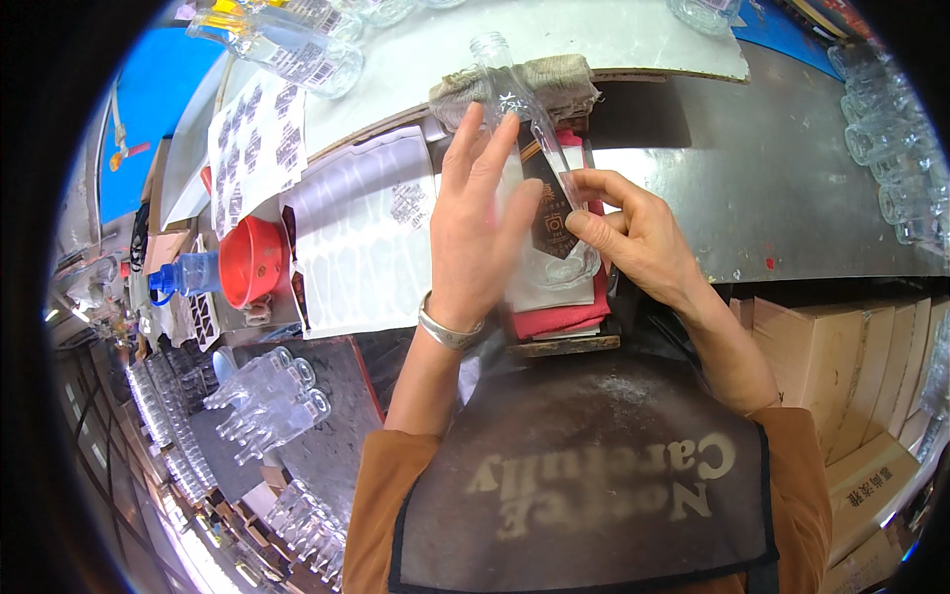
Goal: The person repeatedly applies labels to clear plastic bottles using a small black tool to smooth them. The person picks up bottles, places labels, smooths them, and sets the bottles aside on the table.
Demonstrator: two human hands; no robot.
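A clear glass bottle lies tilted, its neck pointing away from me and propped on a rolled grey cloth. A dark diamond-shaped label with bronze print is on its body. My right hand grips the bottle near its base, thumb on top and fingers along the side. Over the bottle's left side is my left hand, fingers apart and slightly blurred; whether it touches the glass I cannot tell. Beneath the bottle is a pad with white paper and red cloth.
Left of the pad lies a mostly peeled label sheet, with another printed sheet beyond. A red bowl and a blue-capped bottle stand further left. Several glass bottles are lower left, more far right. Cardboard boxes stand at right.
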